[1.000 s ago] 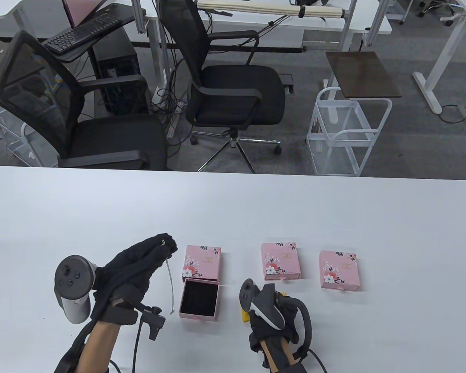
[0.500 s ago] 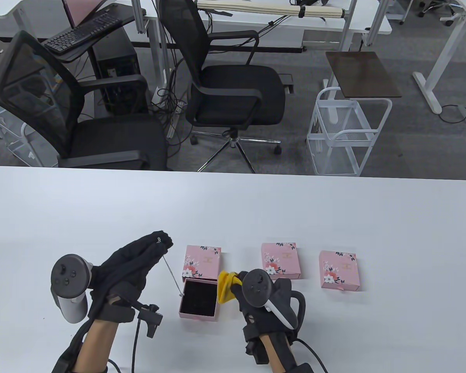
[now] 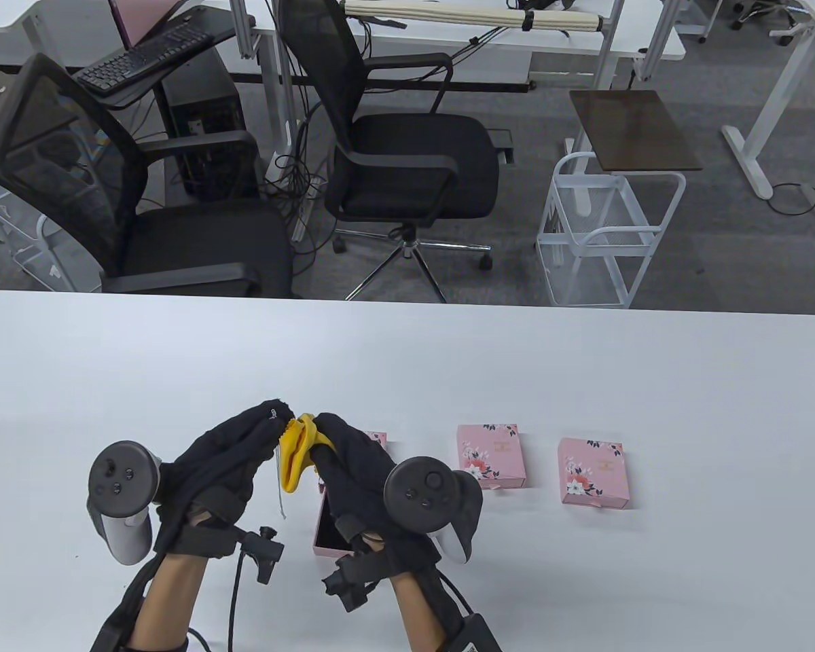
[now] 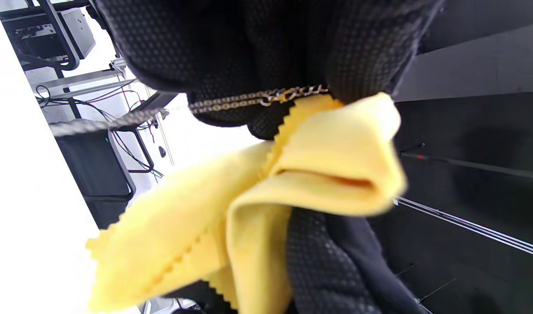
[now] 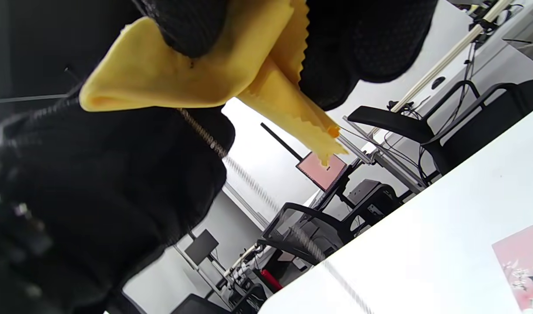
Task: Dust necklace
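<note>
Necklace [image 3: 280, 485] hangs from the left hand [image 3: 227, 462], fingers pinching its top, while the right hand [image 3: 356, 468], fingers clamped on a yellow cloth [image 3: 295, 455], meets it above the worktop [image 3: 448, 367].

- Table view looks down from above the table [image 3: 448, 367], facing the chairs (far off).
- Both wrist views sit close, tilted, sharing the yellow cloth [image 4: 257, 196] and chain [image 5: 205, 135].

on the table [image 3: 584, 367], the left hand [image 3: 224, 462] with the necklace [image 3: 280, 489] sits left of the right hand [image 3: 360, 468]; the cloth [image 3: 297, 454] lies between them, above the open box [image 3: 326, 530].
</note>
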The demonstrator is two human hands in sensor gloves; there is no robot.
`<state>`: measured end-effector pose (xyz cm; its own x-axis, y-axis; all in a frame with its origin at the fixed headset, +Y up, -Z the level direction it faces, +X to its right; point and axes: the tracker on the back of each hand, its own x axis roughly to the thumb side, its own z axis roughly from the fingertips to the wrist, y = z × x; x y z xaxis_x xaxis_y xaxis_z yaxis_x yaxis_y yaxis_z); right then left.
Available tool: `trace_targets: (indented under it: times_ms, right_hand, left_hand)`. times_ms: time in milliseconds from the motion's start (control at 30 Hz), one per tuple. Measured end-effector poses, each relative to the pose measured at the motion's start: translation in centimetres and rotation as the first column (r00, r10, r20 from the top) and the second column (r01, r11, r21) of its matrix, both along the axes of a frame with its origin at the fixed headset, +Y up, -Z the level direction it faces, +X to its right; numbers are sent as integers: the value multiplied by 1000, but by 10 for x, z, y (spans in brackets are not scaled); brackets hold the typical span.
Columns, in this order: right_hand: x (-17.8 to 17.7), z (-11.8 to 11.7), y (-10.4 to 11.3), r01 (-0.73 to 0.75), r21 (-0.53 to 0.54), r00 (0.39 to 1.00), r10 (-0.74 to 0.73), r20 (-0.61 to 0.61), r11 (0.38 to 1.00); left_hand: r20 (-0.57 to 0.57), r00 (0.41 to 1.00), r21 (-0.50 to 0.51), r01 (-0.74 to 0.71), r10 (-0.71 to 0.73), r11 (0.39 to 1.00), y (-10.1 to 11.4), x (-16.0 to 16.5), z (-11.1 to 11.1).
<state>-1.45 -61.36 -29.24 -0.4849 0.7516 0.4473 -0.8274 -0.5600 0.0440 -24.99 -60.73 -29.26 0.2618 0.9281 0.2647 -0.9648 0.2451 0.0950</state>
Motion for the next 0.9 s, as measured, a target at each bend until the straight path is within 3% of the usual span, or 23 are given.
trace_targets:
  times_ms: [200, 467, 633, 900]
  right_hand:
    - [-5, 5, -4, 25, 30, 1000, -25, 4, 999]
    - [-20, 23, -4, -104, 168, 982, 74, 174, 980]
    - [-19, 28, -5, -112, 215, 943, 36, 330, 970]
    - [-15, 29, -7, -99, 283, 925, -17, 380, 954]
  left_hand:
    - [-6, 1000, -8, 21, -21, 1000, -2, 7, 0]
    - [15, 1000, -4, 11, -11, 1000, -3, 20, 5]
    - [65, 997, 1, 42, -42, 999, -4, 35, 9]
    - [59, 995, 7, 80, -80, 997, 0, 37, 13]
